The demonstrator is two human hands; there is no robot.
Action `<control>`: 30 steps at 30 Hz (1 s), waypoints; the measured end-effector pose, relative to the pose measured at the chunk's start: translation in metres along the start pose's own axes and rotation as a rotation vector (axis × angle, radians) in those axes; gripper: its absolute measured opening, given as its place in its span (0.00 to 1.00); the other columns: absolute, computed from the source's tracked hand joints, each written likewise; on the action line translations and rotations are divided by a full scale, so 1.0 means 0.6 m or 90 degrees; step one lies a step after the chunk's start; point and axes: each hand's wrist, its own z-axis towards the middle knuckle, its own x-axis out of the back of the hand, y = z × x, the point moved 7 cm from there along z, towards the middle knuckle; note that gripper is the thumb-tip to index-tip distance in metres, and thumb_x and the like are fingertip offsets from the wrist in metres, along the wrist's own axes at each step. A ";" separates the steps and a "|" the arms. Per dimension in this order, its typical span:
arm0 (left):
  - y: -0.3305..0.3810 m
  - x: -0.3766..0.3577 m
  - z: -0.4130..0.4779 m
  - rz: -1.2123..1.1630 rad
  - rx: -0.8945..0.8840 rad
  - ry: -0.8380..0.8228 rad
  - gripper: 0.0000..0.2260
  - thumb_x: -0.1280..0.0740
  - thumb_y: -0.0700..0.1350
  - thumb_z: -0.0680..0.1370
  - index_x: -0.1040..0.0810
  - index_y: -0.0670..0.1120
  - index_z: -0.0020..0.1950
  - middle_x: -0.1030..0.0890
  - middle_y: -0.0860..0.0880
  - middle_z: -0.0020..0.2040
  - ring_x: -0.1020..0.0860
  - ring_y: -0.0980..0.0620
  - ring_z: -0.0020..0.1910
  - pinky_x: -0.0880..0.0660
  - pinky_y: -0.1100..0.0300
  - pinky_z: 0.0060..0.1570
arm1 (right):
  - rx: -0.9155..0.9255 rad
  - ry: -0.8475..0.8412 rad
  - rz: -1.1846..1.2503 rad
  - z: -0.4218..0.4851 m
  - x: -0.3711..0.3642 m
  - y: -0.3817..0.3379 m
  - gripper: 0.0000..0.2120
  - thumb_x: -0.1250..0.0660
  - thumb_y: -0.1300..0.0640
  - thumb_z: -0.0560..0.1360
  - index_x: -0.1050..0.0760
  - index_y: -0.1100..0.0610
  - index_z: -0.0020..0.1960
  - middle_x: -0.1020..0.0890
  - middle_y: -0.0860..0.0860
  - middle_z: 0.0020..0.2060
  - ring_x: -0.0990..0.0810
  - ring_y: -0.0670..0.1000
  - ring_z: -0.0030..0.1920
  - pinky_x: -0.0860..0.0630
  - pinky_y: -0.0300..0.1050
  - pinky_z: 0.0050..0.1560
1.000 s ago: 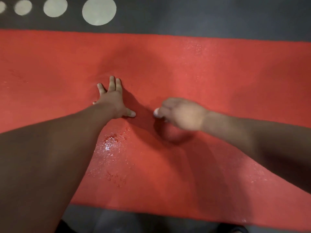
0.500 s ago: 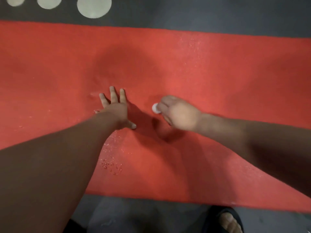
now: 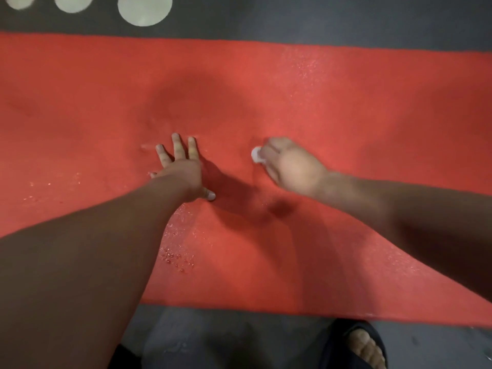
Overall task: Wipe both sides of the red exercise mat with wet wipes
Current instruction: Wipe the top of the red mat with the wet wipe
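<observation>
Mat (image 3: 346,102): red, flat on floor (image 3: 319,17); wet patches (image 3: 175,255) lower centre.
Left hand (image 3: 181,169): fingers (image 3: 177,146) spread, pressed flat on mat.
Right hand (image 3: 290,166): fingers curled round white wipe (image 3: 256,155), on mat.

Single view, head-worn, wide-angle. Looks forward and steeply down along my outstretched arms. Close range: my left hand (image 3: 183,169) and right hand (image 3: 290,166) sit mid-frame on the red mat (image 3: 372,115), which spans the full width. Grey floor (image 3: 319,17) along the top; my sandalled foot (image 3: 364,347) at the bottom edge.
</observation>
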 end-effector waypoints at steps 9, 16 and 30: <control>0.002 -0.001 0.005 0.006 -0.008 0.003 0.66 0.19 0.58 0.67 0.73 0.50 0.79 0.77 0.46 0.77 0.70 0.30 0.76 0.46 0.28 0.73 | -0.287 -0.022 0.117 0.019 0.020 0.076 0.09 0.35 0.56 0.77 0.21 0.55 0.56 0.23 0.55 0.51 0.22 0.54 0.49 0.27 0.44 0.52; 0.001 -0.002 0.004 0.006 -0.004 -0.001 0.66 0.20 0.58 0.68 0.74 0.51 0.79 0.78 0.47 0.76 0.71 0.31 0.76 0.45 0.27 0.73 | -0.123 0.001 0.134 0.021 0.033 0.034 0.12 0.34 0.54 0.78 0.22 0.56 0.59 0.23 0.55 0.49 0.21 0.54 0.47 0.24 0.50 0.53; 0.003 -0.002 0.003 0.005 0.004 -0.008 0.65 0.20 0.58 0.68 0.75 0.50 0.78 0.79 0.46 0.76 0.71 0.30 0.75 0.46 0.27 0.73 | -0.121 -0.008 0.031 0.057 0.043 0.075 0.07 0.37 0.56 0.79 0.28 0.59 0.53 0.22 0.58 0.46 0.23 0.61 0.46 0.27 0.51 0.45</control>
